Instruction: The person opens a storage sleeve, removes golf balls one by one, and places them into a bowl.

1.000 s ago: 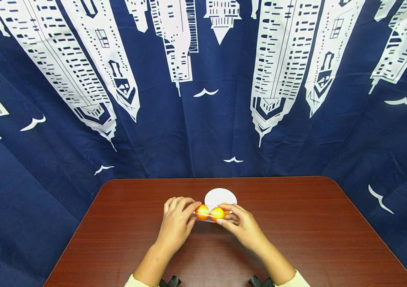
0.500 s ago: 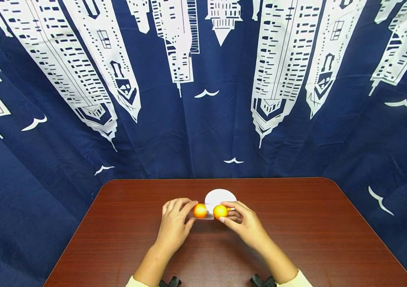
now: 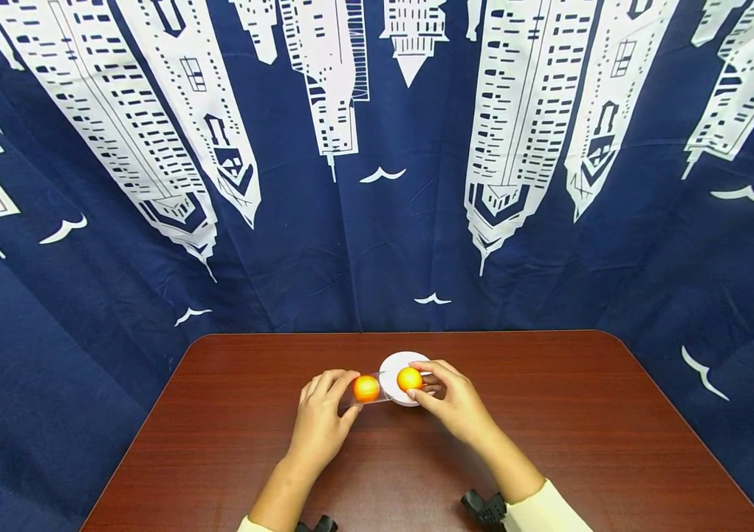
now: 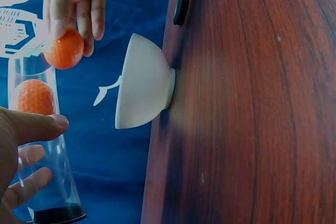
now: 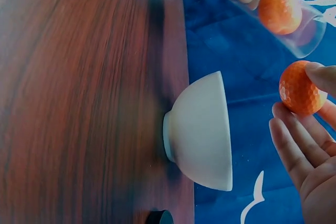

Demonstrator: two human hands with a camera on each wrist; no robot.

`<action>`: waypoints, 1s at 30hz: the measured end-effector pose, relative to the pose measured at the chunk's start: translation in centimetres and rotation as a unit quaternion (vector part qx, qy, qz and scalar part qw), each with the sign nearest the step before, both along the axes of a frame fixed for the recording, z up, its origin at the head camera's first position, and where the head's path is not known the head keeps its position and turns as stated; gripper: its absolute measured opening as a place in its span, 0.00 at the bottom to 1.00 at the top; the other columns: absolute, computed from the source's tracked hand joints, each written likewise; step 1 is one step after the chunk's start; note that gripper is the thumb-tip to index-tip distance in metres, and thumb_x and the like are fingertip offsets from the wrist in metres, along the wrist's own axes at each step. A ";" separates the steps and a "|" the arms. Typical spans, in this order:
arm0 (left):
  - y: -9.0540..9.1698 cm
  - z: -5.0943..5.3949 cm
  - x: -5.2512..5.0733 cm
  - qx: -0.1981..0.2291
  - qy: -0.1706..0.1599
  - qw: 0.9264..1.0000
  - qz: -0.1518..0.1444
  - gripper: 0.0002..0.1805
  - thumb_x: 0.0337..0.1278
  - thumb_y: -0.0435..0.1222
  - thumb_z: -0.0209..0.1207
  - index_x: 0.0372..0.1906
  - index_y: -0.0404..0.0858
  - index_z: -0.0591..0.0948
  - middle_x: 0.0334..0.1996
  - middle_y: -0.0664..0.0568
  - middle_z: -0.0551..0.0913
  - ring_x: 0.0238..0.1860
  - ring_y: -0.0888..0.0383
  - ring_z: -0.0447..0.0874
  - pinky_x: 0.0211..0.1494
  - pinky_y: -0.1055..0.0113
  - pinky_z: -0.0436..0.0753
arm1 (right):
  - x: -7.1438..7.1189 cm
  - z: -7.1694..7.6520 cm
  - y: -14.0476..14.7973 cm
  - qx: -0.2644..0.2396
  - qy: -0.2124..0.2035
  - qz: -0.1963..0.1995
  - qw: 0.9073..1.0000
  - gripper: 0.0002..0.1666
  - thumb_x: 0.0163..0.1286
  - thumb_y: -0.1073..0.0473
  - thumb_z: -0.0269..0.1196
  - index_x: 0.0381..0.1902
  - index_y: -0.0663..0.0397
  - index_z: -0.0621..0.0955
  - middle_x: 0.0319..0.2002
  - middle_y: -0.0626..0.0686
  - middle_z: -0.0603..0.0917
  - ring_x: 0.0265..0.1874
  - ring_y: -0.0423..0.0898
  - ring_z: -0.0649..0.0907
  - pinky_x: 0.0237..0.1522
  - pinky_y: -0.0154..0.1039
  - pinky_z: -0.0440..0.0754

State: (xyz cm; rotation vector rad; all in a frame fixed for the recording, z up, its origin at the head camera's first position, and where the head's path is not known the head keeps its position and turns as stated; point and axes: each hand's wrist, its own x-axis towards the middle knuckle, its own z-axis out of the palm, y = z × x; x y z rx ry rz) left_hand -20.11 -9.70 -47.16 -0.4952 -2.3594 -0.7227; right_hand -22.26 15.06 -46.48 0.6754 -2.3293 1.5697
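Note:
My left hand (image 3: 325, 412) grips a clear plastic tube (image 4: 50, 166) with a black end cap (image 4: 59, 214). An orange golf ball (image 4: 35, 97) lies inside the tube, close to its uncapped end. Between thumb and fingers, my right hand (image 3: 451, 399) pinches a second orange golf ball (image 5: 302, 87), just outside the tube's mouth. The white bowl (image 5: 202, 132) stands upright on the table. In the head view the pinched ball appears over the bowl, and ball and fingers hide part of its inside.
A small black disc-like piece (image 4: 181, 9) lies on the brown wooden table (image 3: 230, 443) near the bowl. Behind the table hangs a dark blue curtain (image 3: 390, 244) with white buildings and birds. Black devices (image 3: 483, 507) show near both forearms.
The right hand has drawn its golf ball out of the tube and moved it right and over the bowl. The left hand, with tube and remaining ball, has shifted slightly left.

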 end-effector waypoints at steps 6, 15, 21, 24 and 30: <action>0.1 -0.1 0.2 0.031 -0.056 0.998 -0.009 0.31 0.41 0.35 0.79 0.57 0.48 0.83 0.52 0.53 0.83 0.56 0.52 0.81 0.63 0.48 0.77 | -1.0 -0.1 -0.2 0.052 0.025 -0.012 0.998 0.25 0.59 0.68 0.74 0.55 0.58 0.83 0.46 0.54 0.85 0.44 0.53 0.88 0.45 0.46 0.88; -0.2 -0.2 0.0 0.090 -0.108 0.989 -0.040 0.30 0.46 0.34 0.77 0.59 0.47 0.83 0.55 0.55 0.82 0.58 0.54 0.80 0.62 0.50 0.80 | -2.6 -0.2 -1.0 0.117 0.039 -0.020 0.992 0.25 0.58 0.70 0.73 0.55 0.59 0.83 0.44 0.52 0.86 0.43 0.50 0.88 0.50 0.47 0.87; -0.5 -0.2 -0.3 0.109 -0.122 0.985 -0.048 0.29 0.48 0.35 0.76 0.59 0.48 0.83 0.54 0.56 0.82 0.58 0.56 0.79 0.60 0.54 0.83 | -3.5 -0.6 -1.3 0.132 0.033 -0.017 0.991 0.24 0.59 0.69 0.73 0.55 0.59 0.84 0.46 0.53 0.86 0.45 0.51 0.89 0.51 0.45 0.87; -0.5 -0.2 -0.3 0.117 -0.134 0.983 -0.046 0.29 0.48 0.36 0.76 0.59 0.51 0.82 0.54 0.57 0.82 0.57 0.56 0.80 0.58 0.55 0.83 | -3.9 -0.7 -1.3 0.157 0.038 -0.022 0.987 0.24 0.60 0.66 0.73 0.55 0.60 0.83 0.48 0.54 0.86 0.46 0.52 0.88 0.51 0.46 0.87; -0.6 -0.3 -0.4 0.146 -0.157 0.975 -0.056 0.29 0.49 0.36 0.76 0.59 0.53 0.82 0.55 0.57 0.81 0.54 0.53 0.82 0.56 0.52 0.83 | -4.4 -1.0 -1.6 0.234 0.064 -0.030 0.970 0.24 0.61 0.62 0.73 0.56 0.58 0.83 0.49 0.53 0.86 0.47 0.50 0.87 0.53 0.47 0.86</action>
